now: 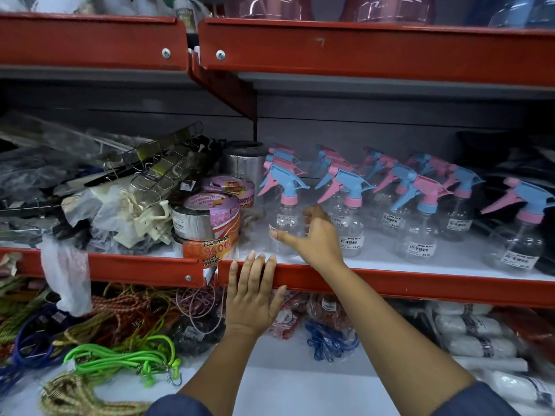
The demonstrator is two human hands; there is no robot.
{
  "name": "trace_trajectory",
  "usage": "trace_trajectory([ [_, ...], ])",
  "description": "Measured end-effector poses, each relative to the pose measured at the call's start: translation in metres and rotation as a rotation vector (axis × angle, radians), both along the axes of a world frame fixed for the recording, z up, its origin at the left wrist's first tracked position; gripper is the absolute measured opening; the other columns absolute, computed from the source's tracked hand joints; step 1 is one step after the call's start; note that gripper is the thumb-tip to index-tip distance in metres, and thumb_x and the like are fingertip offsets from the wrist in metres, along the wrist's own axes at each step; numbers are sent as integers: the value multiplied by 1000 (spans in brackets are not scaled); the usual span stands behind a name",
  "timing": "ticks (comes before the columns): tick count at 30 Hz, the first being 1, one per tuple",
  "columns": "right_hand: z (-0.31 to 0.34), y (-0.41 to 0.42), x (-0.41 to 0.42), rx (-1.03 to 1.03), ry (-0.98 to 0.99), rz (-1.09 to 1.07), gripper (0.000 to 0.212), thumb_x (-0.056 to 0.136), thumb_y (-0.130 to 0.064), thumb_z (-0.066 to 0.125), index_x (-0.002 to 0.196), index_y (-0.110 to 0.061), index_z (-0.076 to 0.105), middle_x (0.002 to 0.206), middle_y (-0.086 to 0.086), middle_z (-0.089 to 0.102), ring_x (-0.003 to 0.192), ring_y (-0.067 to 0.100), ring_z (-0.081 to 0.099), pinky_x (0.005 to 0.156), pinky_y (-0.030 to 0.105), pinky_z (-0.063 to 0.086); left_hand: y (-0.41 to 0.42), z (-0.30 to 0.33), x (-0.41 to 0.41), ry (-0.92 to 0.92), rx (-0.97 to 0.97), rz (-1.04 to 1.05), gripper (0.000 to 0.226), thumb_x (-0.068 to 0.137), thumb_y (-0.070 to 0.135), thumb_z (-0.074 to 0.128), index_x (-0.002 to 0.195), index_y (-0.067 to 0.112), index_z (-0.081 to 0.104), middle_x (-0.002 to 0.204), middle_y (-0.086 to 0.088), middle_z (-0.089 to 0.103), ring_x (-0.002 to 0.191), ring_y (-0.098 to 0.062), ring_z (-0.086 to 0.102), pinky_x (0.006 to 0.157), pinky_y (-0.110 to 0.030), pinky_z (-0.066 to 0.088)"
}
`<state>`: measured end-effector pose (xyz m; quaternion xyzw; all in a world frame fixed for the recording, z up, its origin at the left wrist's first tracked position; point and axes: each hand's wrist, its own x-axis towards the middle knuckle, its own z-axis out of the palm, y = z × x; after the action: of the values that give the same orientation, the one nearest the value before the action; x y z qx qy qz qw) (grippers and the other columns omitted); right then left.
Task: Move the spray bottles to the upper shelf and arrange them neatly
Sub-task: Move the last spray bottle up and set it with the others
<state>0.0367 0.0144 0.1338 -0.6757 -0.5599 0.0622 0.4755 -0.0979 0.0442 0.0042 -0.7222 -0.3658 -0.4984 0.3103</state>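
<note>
Clear, glossy plastic spray bottles (348,226) crowd the white, smooth shelf board (375,256), their trigger heads in matt pink and blue plastic and their bellies carrying white paper price labels (352,242). The shelf's front edge (390,280) is red painted metal — scuffed in places, with bright steel screws. Toward the left end, rolls of tape (207,217) show shiny silver foil under printed wrappers, beside crinkled clear plastic bags (99,211) and thin wire racks (162,172) of bare metal. Below the front edge lie woven elastic cords (126,358) — rough-textured, one neon green — with metal hooks.
</note>
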Motion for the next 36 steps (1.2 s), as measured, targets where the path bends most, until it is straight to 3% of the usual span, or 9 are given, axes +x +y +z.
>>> trace_trajectory([
  [4, 1, 0, 2, -31, 10, 50, 77, 66, -57, 75, 122, -14, 43, 123, 10, 55, 106, 26, 56, 82, 35, 50, -2, 1, -1, 15, -14, 5, 52, 100, 45, 26, 139, 12, 34, 135, -10, 39, 136, -25, 24, 120, -44, 7],
  [12, 7, -7, 2, -118, 46, 187, 74, 83, -44, 66, 142, -16, 31, 141, 11, 47, 126, 29, 49, 98, 42, 46, -19, 6, -5, 11, -89, -27, 52, 97, 42, 37, 137, 9, 39, 137, -11, 40, 136, -28, 32, 118, -47, 14],
  [18, 7, -14, -2, -26, 95, 164, 68, 79, -45, 69, 133, -16, 41, 113, -8, 49, 105, 9, 47, 87, 27, 39, -35, 27, -13, -35, -232, -173, 52, 99, 42, 36, 132, 6, 51, 133, -13, 54, 133, -26, 40, 117, -41, 20],
  [20, 6, -15, -2, 11, 122, 125, 62, 82, -45, 67, 130, -13, 45, 112, -7, 49, 106, 12, 49, 86, 26, 38, -36, 48, -13, -120, -357, -237, 54, 99, 44, 34, 134, 6, 49, 137, -11, 51, 135, -23, 38, 116, -37, 25],
  [25, 3, -13, -1, 74, 113, -2, 56, 88, -39, 59, 131, -5, 49, 134, 12, 57, 118, 25, 56, 96, 35, 46, -26, 110, -10, -208, -831, -331, 64, 96, 59, 31, 139, 12, 39, 143, -7, 45, 132, -23, 41, 102, -36, 35],
  [29, 5, -15, -3, 68, 98, 11, 50, 91, -33, 55, 129, -1, 51, 130, 18, 59, 117, 29, 57, 99, 41, 46, -16, 140, -9, -351, -1236, -515, 78, 90, 70, 24, 143, 15, 38, 148, -10, 41, 134, -25, 39, 105, -39, 31],
  [32, 7, -18, -3, 51, 65, 42, 37, 93, -25, 50, 114, 5, 59, 116, 25, 64, 106, 37, 61, 93, 49, 48, -16, 146, -11, -391, -1329, -577, 84, 86, 78, 14, 145, 23, 36, 151, -8, 36, 138, -25, 33, 110, -43, 26],
  [34, 8, -19, -3, 58, 81, 53, 33, 94, -21, 49, 110, 5, 61, 113, 25, 66, 104, 37, 61, 92, 47, 47, -19, 147, -12, -384, -1306, -588, 80, 87, 76, 11, 133, 25, 51, 144, -10, 45, 133, -25, 40, 105, -41, 29],
  [36, 7, -19, -3, 73, 102, 64, 30, 93, -19, 51, 111, 1, 63, 112, 17, 68, 98, 26, 64, 89, 35, 48, -23, 148, -14, -364, -1263, -567, 59, 90, 72, 9, 90, 35, 55, 117, -7, 60, 112, -24, 50, 91, -36, 31],
])
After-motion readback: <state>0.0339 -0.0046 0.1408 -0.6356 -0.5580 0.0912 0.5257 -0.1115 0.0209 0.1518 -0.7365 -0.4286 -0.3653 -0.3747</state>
